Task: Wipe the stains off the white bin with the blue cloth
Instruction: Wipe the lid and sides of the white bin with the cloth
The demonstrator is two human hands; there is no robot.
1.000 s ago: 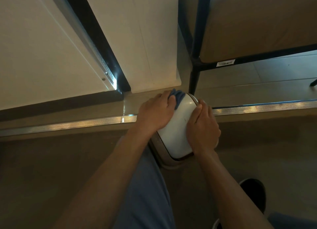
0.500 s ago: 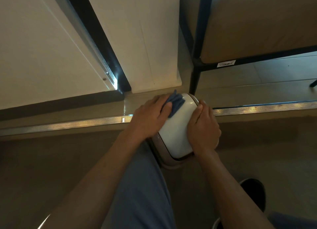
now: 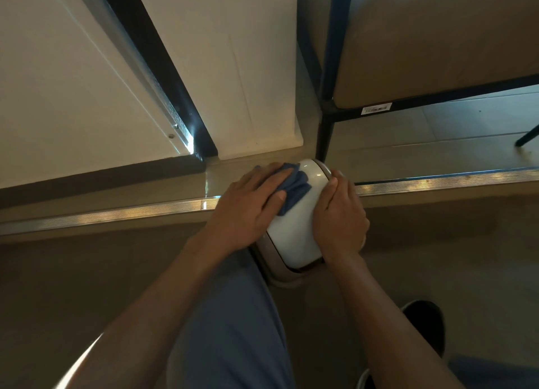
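Down on the floor (image 3: 437,272) the white bin (image 3: 294,228) stands close to a metal threshold strip (image 3: 437,181), its domed lid facing the camera and a grey rim showing along its near edge; the left hand (image 3: 248,213) lies flat on the lid's left side with fingers (image 3: 262,178) stretched out and lying close together, pressing the blue cloth (image 3: 294,185) against the lid; the cloth is bunched, part of it under the palm, part sticking out toward the lid's middle; the right hand (image 3: 339,216) rests on the right flank of the bin, its fingers curved round the side and lying close together, steadying it.

Beyond the bin, a white wall corner (image 3: 256,96) comes down almost to the lid's far edge, and a dark metal leg (image 3: 323,134) of a frame stands just behind it, so the far side is hemmed in; to the left a dark door frame (image 3: 163,76) runs down to the strip; open floor lies to the right of the bin and in front of it; a leg in blue trousers (image 3: 233,315) presses near the bin's left front, and a dark shoe (image 3: 425,327) sits on the floor to the right.

A white sticker (image 3: 376,108) is fixed to the frame's lower bar; its print is too small to read.
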